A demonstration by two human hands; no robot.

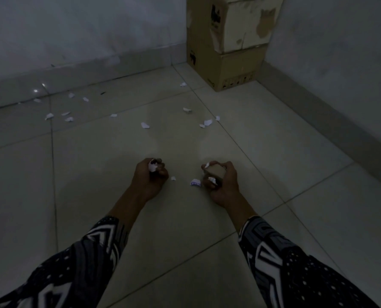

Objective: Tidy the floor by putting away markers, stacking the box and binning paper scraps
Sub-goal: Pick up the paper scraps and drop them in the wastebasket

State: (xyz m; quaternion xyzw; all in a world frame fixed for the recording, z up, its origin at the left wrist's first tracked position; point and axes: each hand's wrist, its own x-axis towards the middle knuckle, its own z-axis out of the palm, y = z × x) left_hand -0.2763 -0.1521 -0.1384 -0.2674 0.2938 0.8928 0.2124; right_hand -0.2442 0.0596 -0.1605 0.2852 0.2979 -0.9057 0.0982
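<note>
My left hand (150,177) is low over the tiled floor, fingers curled round white paper scraps (152,167) and something dark that I cannot make out. My right hand (224,183) grips a small tan box-like piece (217,171) together with white scraps. Between the hands lie a tiny white scrap (173,178) and a scrap with purple print (195,182). Several more white scraps are strewn farther off, such as one scrap (145,125) mid-floor and another (208,122) to its right. No marker is clearly visible.
Two stacked cardboard boxes (227,70) stand in the far corner, the upper one (245,21) with torn white facing. Walls with skirting close off the back and the right side. More scraps (49,116) lie near the left wall. The room is dim.
</note>
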